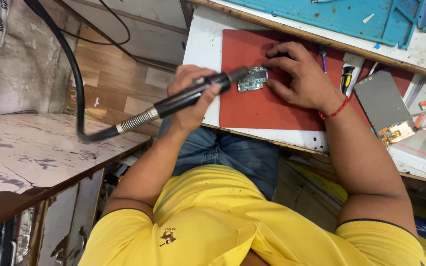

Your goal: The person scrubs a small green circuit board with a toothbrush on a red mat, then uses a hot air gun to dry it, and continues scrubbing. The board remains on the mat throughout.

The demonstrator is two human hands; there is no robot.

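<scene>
Holding item: hot-air wand, black, hosed, gripped in closed left hand; nozzle just beside green phone circuit board, centre frame, on red mat. Right hand spread flat, fingertips pinning board (nothing grasped). Risks, judged: fingertips near nozzle may scorch; lingering heat could lift components; hose may tug aim off.

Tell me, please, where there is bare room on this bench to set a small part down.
The near half of the red mat, below the circuit board, is bare, as is the white table strip left of it. Right of the right hand, the screwdrivers and phone crowd it.
</scene>
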